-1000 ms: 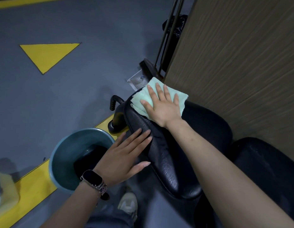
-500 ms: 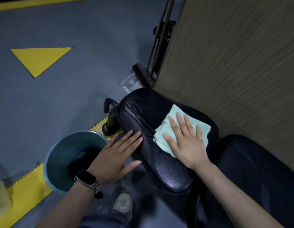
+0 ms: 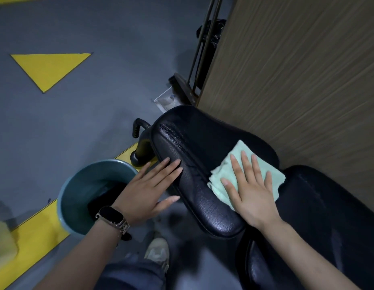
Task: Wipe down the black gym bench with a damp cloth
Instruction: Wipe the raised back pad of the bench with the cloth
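Now, head view: my right hand (image 3: pixel 250 191), fingers spread flat, has dragged the cloth (image 3: pixel 240 162) from the bench (image 3: pixel 194 143) pad's far end to its near wall-side edge. Left hand (image 3: pixel 149 189) stays flat, bracing. Near pad likely next.

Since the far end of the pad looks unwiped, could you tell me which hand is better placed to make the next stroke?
Probably the right hand: its flat fingers already press the green cloth onto the black pad. The left hand holds no cloth and only rests on the pad's edge.
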Motion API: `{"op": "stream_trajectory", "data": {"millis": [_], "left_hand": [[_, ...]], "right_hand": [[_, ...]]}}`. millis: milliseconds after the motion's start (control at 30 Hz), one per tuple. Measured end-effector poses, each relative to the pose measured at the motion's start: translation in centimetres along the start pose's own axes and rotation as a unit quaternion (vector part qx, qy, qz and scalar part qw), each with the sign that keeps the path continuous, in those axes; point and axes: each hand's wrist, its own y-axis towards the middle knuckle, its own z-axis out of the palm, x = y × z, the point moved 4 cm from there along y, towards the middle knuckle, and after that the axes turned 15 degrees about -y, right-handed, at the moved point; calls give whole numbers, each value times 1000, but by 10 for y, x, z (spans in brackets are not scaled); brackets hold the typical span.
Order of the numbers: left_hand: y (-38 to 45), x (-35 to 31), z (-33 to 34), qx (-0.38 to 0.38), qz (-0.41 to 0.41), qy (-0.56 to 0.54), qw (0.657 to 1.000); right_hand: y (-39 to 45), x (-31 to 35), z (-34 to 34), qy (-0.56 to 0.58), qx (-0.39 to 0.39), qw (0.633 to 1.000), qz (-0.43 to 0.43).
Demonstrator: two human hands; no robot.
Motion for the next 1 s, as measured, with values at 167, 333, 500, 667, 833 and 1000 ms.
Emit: {"op": "stream_trajectory", "data": {"millis": [167, 333, 500, 667, 833, 1000], "left_hand": [[0, 5, 0, 2, -5, -2, 1000], [0, 13, -4, -5, -17, -7, 1000], [-3, 20, -6, -8, -23, -3, 1000], [-7, 24, -6, -11, -22, -2, 1000], [-8, 26, -4, -3, -25, 6, 1000], [-7, 27, -7, 3, -27, 13, 1000]], "right_hand": [[41, 23, -10, -14, -2, 1000, -23], [80, 52, -19, -13, 1, 999, -42], [110, 80, -27, -14, 2, 998, -55], [136, 109, -34, -15, 8, 998, -58], [151, 125, -40, -21, 6, 996, -87], [138, 114, -37, -16, -11, 994, -105]]}}
